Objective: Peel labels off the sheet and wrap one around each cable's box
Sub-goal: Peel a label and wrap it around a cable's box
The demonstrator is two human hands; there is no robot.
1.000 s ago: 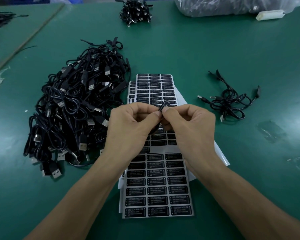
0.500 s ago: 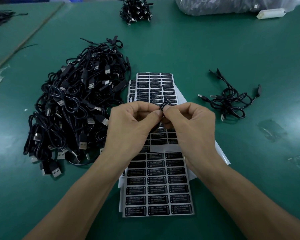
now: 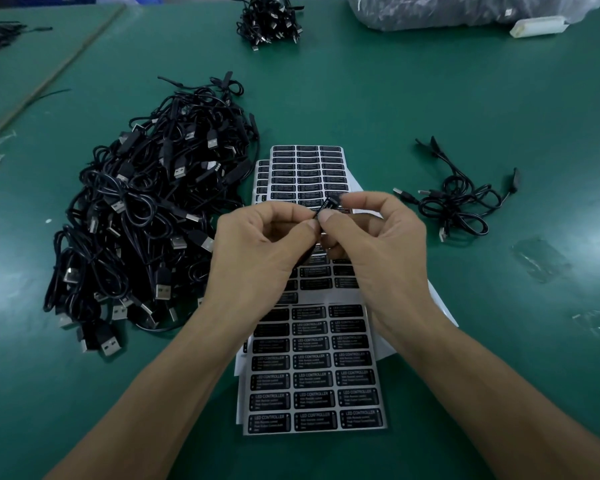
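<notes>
Head view: the label sheet lies by the near edge of the table. Over it your left hand and right hand both pinch the cable's box between thumb and curled fingers; its upper end sticks out.

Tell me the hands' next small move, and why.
Probably roll the small black cable box onward to smooth its label down: the left hand and right hand both pinch it above the silver label sheet, and the wrap seems unfinished.
</notes>
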